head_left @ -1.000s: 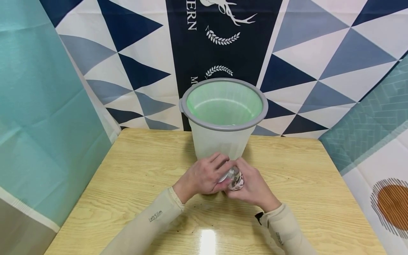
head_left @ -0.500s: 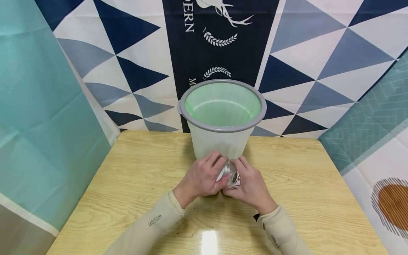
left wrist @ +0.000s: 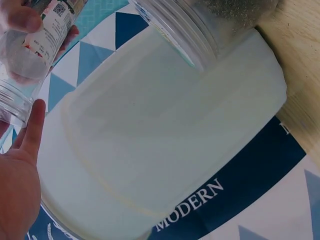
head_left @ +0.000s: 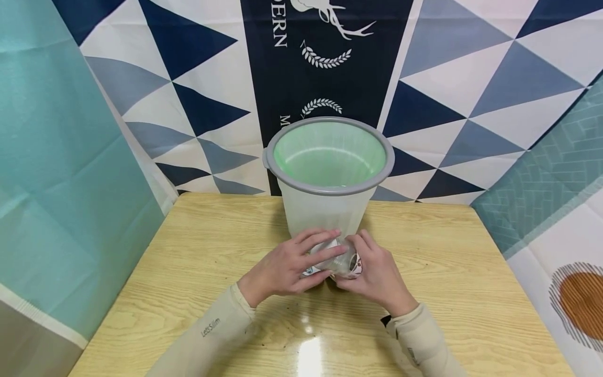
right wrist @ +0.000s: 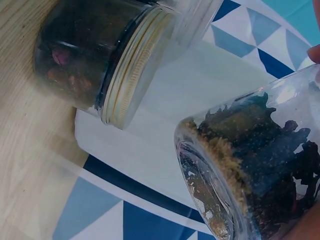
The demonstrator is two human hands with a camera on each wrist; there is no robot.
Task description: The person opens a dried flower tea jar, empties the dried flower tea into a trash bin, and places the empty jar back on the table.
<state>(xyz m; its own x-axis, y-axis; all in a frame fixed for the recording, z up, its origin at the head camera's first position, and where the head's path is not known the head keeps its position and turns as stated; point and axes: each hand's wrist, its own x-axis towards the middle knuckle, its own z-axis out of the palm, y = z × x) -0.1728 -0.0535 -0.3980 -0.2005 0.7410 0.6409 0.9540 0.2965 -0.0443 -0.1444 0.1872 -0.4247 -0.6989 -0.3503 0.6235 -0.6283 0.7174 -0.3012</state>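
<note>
Both my hands meet at centre, fingers curled.
My left hand [head_left: 288, 264] and right hand [head_left: 377, 272] touch fingertip to fingertip, forearms angling inward.

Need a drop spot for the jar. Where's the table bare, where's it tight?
Bare wood on the table left of the left hand, on the right past the right hand, and along the near edge. Tight in the middle: both hands grip jars right against the bin.

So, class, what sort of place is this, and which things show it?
Probably a staged recording booth, not a home: patterned backdrops hang on every side of a small table bearing one lined bin.
</note>
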